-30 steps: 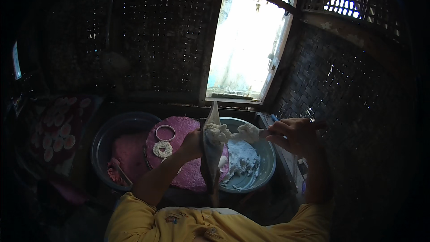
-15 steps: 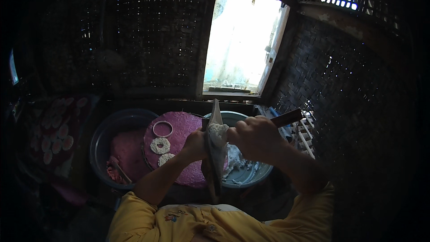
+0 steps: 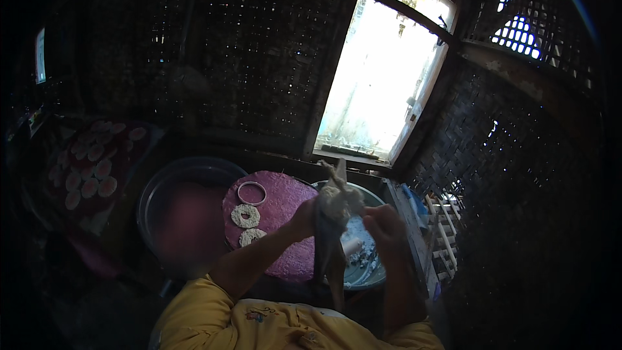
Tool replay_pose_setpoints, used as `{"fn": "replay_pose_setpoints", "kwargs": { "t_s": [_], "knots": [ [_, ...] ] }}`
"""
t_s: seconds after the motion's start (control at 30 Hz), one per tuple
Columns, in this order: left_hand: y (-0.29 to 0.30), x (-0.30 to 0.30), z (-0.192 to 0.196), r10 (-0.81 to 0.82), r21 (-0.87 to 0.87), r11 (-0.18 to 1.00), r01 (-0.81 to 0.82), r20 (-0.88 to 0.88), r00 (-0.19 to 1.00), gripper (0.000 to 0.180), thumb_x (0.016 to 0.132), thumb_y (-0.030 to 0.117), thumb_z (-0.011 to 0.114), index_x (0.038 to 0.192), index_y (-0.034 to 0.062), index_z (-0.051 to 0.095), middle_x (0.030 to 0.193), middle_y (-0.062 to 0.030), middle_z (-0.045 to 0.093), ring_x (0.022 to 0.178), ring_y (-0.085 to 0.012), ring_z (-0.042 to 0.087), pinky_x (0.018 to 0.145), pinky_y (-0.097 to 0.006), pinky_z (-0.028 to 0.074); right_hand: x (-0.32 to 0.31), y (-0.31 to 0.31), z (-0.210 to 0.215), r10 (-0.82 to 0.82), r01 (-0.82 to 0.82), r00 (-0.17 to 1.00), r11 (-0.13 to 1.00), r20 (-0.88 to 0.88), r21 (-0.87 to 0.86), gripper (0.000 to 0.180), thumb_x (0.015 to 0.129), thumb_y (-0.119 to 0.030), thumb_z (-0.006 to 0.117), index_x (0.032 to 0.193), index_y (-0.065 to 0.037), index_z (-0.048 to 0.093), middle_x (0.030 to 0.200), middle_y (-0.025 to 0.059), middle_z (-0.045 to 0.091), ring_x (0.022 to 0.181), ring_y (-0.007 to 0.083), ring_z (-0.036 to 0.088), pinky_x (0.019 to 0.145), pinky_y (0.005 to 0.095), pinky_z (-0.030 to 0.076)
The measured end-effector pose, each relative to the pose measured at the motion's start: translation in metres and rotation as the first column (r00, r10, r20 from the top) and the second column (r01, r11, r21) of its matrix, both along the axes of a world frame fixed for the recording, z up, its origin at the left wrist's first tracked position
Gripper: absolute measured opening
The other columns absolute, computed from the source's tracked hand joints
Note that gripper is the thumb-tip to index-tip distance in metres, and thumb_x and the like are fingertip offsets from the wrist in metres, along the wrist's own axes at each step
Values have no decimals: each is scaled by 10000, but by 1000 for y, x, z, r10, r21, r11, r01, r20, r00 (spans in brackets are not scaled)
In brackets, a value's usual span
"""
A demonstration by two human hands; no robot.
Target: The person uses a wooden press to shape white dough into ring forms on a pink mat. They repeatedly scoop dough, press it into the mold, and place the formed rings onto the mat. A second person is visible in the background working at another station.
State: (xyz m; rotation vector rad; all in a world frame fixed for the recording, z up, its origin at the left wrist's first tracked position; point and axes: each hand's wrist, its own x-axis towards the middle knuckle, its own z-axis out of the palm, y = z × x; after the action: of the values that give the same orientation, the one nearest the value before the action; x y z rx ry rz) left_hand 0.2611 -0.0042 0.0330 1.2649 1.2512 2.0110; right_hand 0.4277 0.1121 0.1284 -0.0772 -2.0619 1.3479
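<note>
My left hand (image 3: 303, 220) is wrapped round a greyish, limp cloth-like bag (image 3: 327, 240) held upright over the work area. A clump of white dough-like paste (image 3: 341, 202) bulges at its top. My right hand (image 3: 387, 225) is curled just right of the paste; what its fingers hold, if anything, I cannot make out. Below lies a light green basin (image 3: 372, 280) with white paste and a pale cylindrical object (image 3: 352, 246) in it. A round pink board (image 3: 285, 256) beside it carries a white ring (image 3: 251, 193), a paste ring (image 3: 245, 216) and another paste shape (image 3: 251, 238).
A large clear basin (image 3: 144, 220) with pink contents stands left of the board. Farther left is a dark red cloth (image 3: 81, 136) with pale round patterns. A slatted rack (image 3: 444, 233) stands at the right, near the woven wall. A bright window (image 3: 382, 78) is ahead.
My right hand has lowered and drawn in; the dark-handled tool it gripped is out of sight. The paste stands higher at the bag's top. The whole view has shifted and tilted.
</note>
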Motion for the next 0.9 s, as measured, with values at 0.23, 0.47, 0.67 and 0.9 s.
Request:
{"fn": "replay_pose_setpoints", "kwargs": {
  "t_s": [0.23,0.47,0.67,0.9],
  "knots": [
    [-9,-26,-17,-398,356,908,222,566,722,294,964,194,345,1152,19,488,1065,-116,559,982,-224,571,906,-360,472,31,14,-23,-141,102,982,955,124,278,163,737,-102,739,796,-1,627,592,53,587,550,38,509,510,233,425],
    [-3,0,-8,331,-86,861,-501,-652,682,278,935,168,418,1147,12,507,1007,-98,574,964,-216,571,866,-349,478,6,18,-21,-271,436,896,678,-351,592,149,722,-103,734,811,-52,626,665,74,613,561,225,618,518,312,471],
    [-14,-30,-16,-152,130,985,116,314,937,309,903,233,476,1106,11,545,1000,-129,613,932,-221,590,859,-339,468,18,2,-44,-51,190,966,806,-254,560,189,688,-92,758,811,-35,625,619,71,594,530,177,600,474,295,450],
    [-6,-13,-21,424,42,879,-476,-526,737,252,778,183,662,972,28,615,894,-119,646,812,-193,633,739,-324,497,0,17,-31,-356,395,918,808,-172,437,182,715,-96,741,844,-31,630,683,104,631,611,198,643,533,299,479]
  ]
}}
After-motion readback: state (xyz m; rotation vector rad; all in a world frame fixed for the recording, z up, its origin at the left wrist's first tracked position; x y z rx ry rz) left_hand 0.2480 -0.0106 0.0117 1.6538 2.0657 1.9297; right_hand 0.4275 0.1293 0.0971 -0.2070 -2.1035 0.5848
